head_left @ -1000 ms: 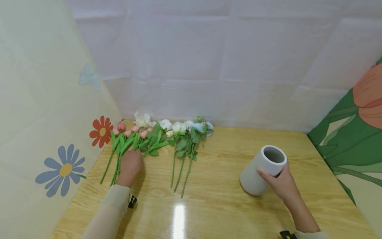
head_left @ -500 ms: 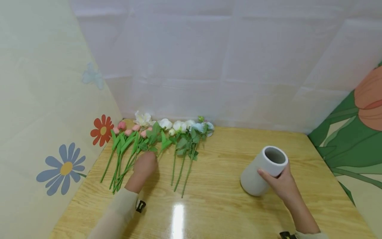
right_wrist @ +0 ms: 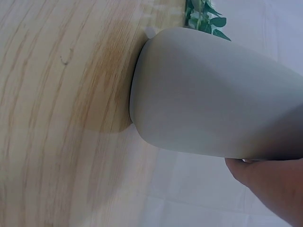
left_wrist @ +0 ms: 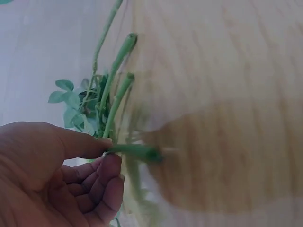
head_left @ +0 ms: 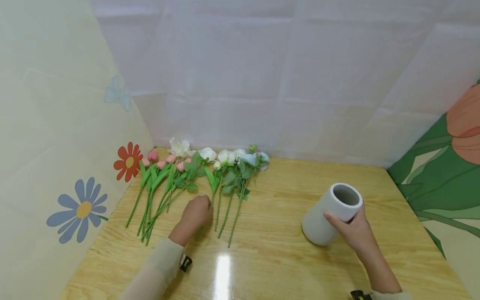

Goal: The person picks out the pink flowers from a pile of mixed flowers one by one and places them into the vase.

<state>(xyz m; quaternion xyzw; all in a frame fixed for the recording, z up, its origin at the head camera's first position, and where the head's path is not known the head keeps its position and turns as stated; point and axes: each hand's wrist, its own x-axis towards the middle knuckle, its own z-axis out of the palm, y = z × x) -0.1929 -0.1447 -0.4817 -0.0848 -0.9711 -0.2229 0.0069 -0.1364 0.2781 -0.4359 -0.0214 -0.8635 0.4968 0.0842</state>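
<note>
My left hand (head_left: 196, 214) pinches a green flower stem (left_wrist: 137, 151) between thumb and fingertips; the stem's cut end points out past the fingers in the left wrist view. In the head view, broad bright green leaves (head_left: 213, 180) rise just beyond that hand, close to the white blooms (head_left: 226, 157). My right hand (head_left: 354, 231) grips a pale grey vase (head_left: 321, 218) near its rim, thumb on the near side. The vase stands on the table with its mouth facing up, and the right wrist view shows its smooth side and base; the fingers behind it are partly hidden.
Pink tulips (head_left: 161, 165) with long stems lie at the left of the wooden table (head_left: 277, 266), a white open bloom (head_left: 179, 146) behind them. Pale blue flowers (head_left: 249, 159) lie right of the white ones. A pale cloth backdrop (head_left: 270, 83) hangs behind.
My left hand has moved right, away from the tulip stems, past a leafy stem, to the bright-leaved flower beside the white blooms. The right hand and vase have stayed put.
</note>
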